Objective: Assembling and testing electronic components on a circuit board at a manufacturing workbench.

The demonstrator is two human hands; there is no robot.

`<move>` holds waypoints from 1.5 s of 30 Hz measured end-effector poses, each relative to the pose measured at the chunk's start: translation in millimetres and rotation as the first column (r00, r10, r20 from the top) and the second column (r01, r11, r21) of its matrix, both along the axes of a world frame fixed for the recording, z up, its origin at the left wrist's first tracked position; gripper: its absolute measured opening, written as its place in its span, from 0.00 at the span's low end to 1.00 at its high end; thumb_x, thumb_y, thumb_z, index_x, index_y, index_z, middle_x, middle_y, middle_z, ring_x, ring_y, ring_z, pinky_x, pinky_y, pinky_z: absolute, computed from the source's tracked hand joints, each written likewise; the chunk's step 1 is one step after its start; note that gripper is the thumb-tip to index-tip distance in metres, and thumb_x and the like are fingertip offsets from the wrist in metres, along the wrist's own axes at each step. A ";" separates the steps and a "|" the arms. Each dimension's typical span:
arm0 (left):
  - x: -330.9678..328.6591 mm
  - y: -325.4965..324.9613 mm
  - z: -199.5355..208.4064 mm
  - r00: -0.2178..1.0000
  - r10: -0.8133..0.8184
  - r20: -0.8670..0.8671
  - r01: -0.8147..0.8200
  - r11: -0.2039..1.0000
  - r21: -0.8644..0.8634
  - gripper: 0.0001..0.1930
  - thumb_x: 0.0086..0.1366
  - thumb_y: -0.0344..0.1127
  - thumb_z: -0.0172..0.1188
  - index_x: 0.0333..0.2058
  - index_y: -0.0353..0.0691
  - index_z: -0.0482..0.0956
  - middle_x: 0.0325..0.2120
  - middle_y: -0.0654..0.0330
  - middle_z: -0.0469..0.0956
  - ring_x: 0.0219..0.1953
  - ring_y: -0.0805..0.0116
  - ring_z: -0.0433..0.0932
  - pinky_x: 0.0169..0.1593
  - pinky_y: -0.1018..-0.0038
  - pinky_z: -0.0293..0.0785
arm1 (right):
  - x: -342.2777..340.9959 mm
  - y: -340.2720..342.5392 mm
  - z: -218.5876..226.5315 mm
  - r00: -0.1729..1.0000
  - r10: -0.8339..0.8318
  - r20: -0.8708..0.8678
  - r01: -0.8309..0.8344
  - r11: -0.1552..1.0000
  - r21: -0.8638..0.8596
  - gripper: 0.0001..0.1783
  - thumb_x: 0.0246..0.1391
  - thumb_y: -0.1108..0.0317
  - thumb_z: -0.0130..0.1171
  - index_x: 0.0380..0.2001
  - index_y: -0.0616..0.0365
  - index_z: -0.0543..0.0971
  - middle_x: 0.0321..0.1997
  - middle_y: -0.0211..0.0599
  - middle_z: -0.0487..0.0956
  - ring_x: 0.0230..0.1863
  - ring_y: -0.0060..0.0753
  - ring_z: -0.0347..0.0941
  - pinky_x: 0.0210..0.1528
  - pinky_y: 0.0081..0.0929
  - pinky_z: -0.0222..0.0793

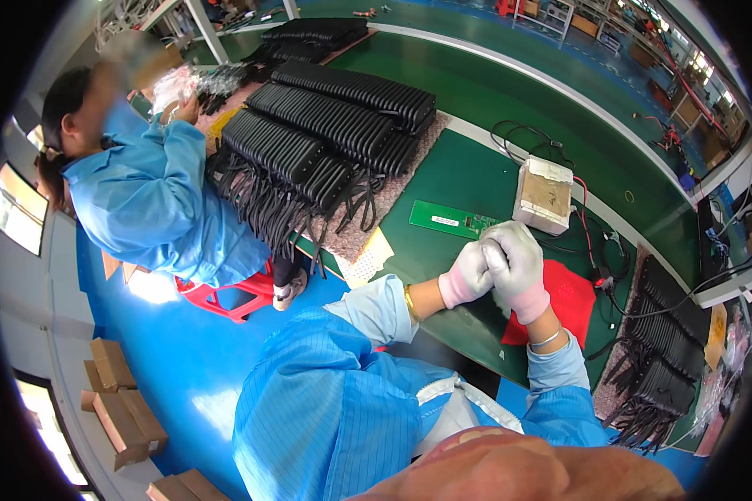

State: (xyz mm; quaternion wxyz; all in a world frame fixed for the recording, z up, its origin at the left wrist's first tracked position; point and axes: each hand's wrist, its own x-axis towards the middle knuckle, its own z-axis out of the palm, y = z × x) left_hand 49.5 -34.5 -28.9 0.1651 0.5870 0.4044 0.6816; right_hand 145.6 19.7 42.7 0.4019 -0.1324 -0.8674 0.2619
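Observation:
Both my hands wear white gloves with pink cuffs and are pressed together above the green bench. My left hand [468, 275] is cupped against my right hand [516, 265], which wraps over it; what lies between them is hidden. A red cloth [572, 301] lies on the bench just under and right of my hands. A green circuit board [453, 220] lies flat just beyond my hands. A taped beige box [545, 195] with red and black wires stands behind it.
Rows of black ribbed units with cables [334, 134] are stacked on a mat to the left, more of them [664, 367] at the right. A co-worker in a blue coat [154, 204] sits on a red stool [226, 296]. Cardboard boxes [121, 401] lie on the blue floor.

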 end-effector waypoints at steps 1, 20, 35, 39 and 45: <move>0.4 0.4 0.7 1.000 0.005 -0.003 -0.005 1.000 0.001 0.10 0.58 0.31 0.54 0.36 0.33 0.79 0.31 0.50 0.81 0.30 0.52 0.80 0.35 0.67 0.76 | 0.1 0.6 -1.1 1.000 0.003 -0.002 -0.003 1.000 0.001 0.03 0.46 0.73 0.57 0.26 0.59 0.77 0.31 0.38 0.77 0.32 0.40 0.69 0.39 0.31 0.68; -166.1 -56.1 48.7 -0.065 0.501 -0.863 -0.944 0.249 0.216 0.17 0.52 0.35 0.61 0.42 0.39 0.78 0.46 0.54 0.76 0.44 0.51 0.75 0.45 0.63 0.73 | 23.6 12.7 32.9 0.983 -0.184 -0.025 0.184 0.951 0.249 0.10 0.45 0.72 0.59 0.35 0.56 0.76 0.40 0.33 0.77 0.39 0.38 0.72 0.43 0.31 0.68; -195.2 -90.1 20.8 -0.192 0.411 -0.891 -0.955 0.132 0.266 0.15 0.51 0.36 0.64 0.40 0.43 0.78 0.43 0.54 0.73 0.39 0.54 0.73 0.41 0.64 0.72 | 22.8 12.5 33.0 0.983 -0.184 0.012 0.173 0.946 0.276 0.12 0.45 0.73 0.60 0.36 0.57 0.77 0.39 0.34 0.78 0.39 0.39 0.74 0.45 0.31 0.68; -199.1 -86.8 12.9 -0.182 0.306 -0.934 -0.969 0.106 0.224 0.14 0.52 0.36 0.64 0.39 0.43 0.78 0.40 0.54 0.75 0.37 0.53 0.75 0.37 0.64 0.74 | 23.3 13.2 31.8 0.985 -0.173 0.009 0.161 0.930 0.331 0.12 0.46 0.72 0.60 0.37 0.55 0.76 0.38 0.33 0.77 0.37 0.39 0.73 0.42 0.31 0.69; -199.8 -93.8 17.4 -0.150 0.245 -0.958 -0.975 0.123 0.184 0.11 0.56 0.39 0.61 0.35 0.41 0.75 0.31 0.53 0.76 0.29 0.52 0.77 0.31 0.62 0.74 | 23.8 8.9 30.5 0.985 -0.170 0.018 0.154 0.930 0.334 0.12 0.46 0.71 0.60 0.37 0.55 0.76 0.37 0.33 0.77 0.37 0.39 0.73 0.40 0.32 0.69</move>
